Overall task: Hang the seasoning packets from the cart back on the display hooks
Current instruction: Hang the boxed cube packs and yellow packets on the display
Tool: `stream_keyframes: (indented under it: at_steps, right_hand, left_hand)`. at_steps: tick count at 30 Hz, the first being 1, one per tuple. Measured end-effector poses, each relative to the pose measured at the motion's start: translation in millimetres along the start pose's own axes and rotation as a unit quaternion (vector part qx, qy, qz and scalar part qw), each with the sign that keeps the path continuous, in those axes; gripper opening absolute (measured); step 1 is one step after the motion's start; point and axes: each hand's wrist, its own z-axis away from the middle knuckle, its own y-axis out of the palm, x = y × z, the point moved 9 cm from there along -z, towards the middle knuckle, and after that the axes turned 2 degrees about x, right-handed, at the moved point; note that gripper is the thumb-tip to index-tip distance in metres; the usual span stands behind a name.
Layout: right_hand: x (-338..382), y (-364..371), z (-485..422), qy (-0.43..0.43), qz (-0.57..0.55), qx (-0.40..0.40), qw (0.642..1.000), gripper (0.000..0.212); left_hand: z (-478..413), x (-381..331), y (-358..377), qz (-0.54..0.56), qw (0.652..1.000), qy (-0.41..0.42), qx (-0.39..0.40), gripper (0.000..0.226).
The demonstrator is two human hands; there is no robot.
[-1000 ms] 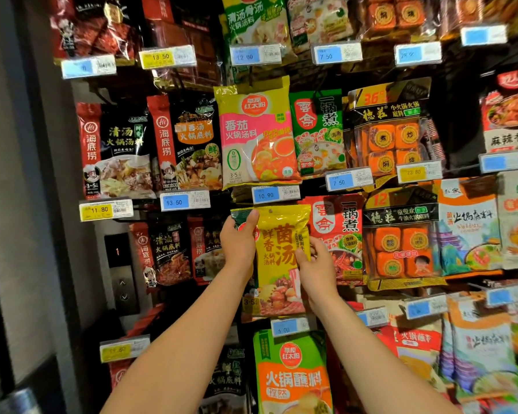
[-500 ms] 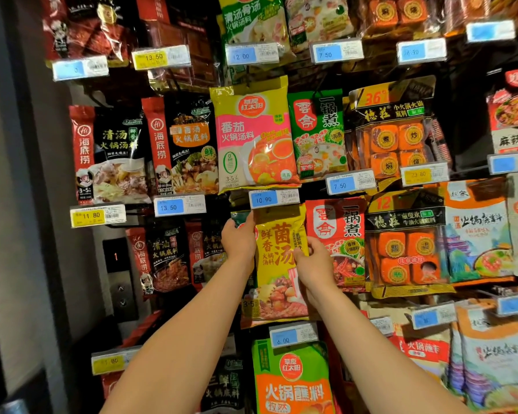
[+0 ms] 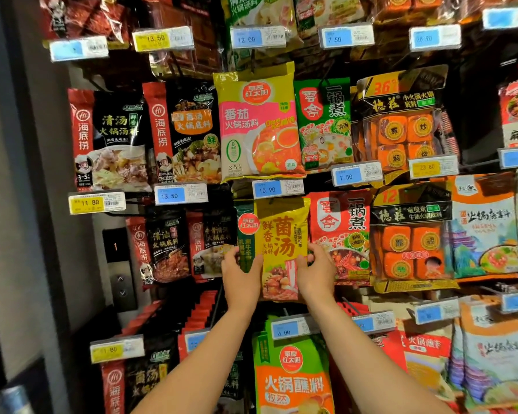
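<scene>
A yellow seasoning packet (image 3: 281, 234) with a green left strip hangs in the middle of the display, under the 10.90 price tag (image 3: 277, 189). My left hand (image 3: 240, 276) holds its lower left edge, fingers curled on the green strip. My right hand (image 3: 314, 271) grips its lower right edge. The hook above the packet is hidden behind the price tag. The cart is out of view.
Packets crowd every side: a pink-and-yellow tomato packet (image 3: 256, 127) above, a red packet (image 3: 340, 234) to the right, black-and-red packets (image 3: 162, 246) to the left, a green-and-orange packet (image 3: 292, 372) below. A grey wall with an elevator button panel (image 3: 118, 267) stands at left.
Both hands slid down from the packet's top to its lower edges. The packet now hangs straight beneath the 10.90 tag.
</scene>
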Motion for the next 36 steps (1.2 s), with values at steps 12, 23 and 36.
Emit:
stream_keyframes:
  at_steps: [12,23,36]
  right_hand:
    - [-11.7,53.4,-35.4,0.020,0.028,0.088,0.996,0.054]
    - [-44.0,99.0,-72.9,0.077,0.014,0.147,0.986,0.068]
    - [-23.6,87.4,-20.8,0.034,0.009,0.148,0.988,0.064]
  left_hand:
    - [-47.1,24.9,22.5,-0.087,0.995,-0.047,0.008,0.050]
    - [-96.6,63.9,47.8,-0.125,0.990,-0.070,-0.006,0.036]
    - [-36.3,48.0,27.6,-0.059,0.995,-0.062,0.048,0.060]
